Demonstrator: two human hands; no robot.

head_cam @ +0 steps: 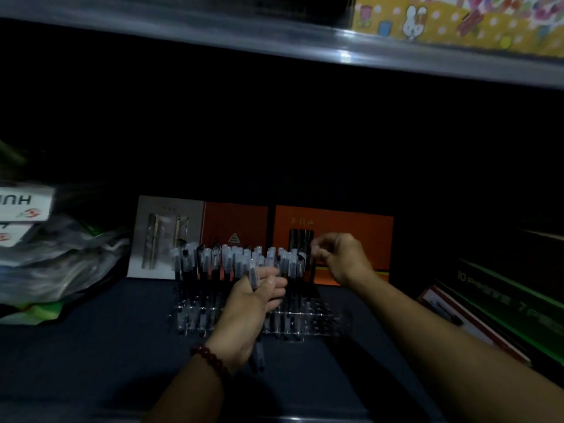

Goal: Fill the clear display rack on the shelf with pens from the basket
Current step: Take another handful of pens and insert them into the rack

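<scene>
Nearest, left hand with bead bracelet, fingers wrapped round a small bunch of spare pens. Just beyond, clear display rack on the dark shelf, mostly filled with capped pens. Right hand at rack's right end, fingers pinched narrow, seemingly seating 1 pen; blurred. Next, likely: pull another from the bunch, find a free hole. Basket unseen. Legible: "HU" on white box; "10" on green box.

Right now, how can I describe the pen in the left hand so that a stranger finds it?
Find the clear display rack mid-shelf, before the orange boxes. In front of it the left hand, with a bead bracelet, grips pens; only these stand outside the rack.
</scene>
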